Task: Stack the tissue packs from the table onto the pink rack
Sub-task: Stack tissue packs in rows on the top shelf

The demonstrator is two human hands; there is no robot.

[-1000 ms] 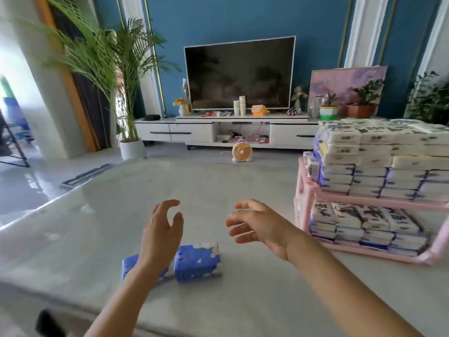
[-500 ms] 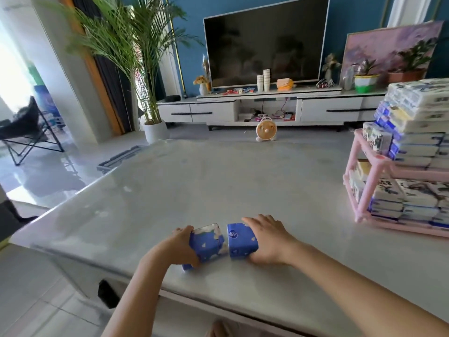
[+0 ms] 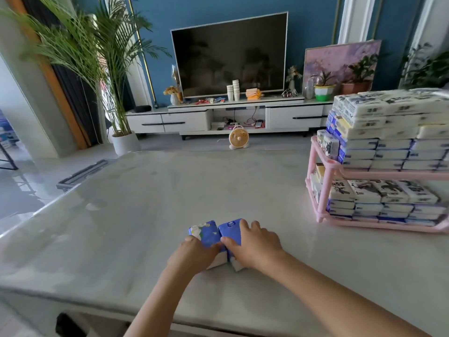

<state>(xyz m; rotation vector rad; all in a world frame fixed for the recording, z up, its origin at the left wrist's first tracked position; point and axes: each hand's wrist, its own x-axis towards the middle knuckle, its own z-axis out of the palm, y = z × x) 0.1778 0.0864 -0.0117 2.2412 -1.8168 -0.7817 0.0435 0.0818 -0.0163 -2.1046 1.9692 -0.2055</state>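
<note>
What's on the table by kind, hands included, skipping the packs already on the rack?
blue tissue packs: 2
pink rack: 1
hands, one gripping each pack: 2
Total: 5

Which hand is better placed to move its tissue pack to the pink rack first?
Probably right. The right hand grips the blue tissue pack nearer the pink rack, which stands to the right; the left hand, on the other pack, would cross over it.

Home living room: television (image 3: pixel 229 54), potted palm (image 3: pixel 107 69)
</note>
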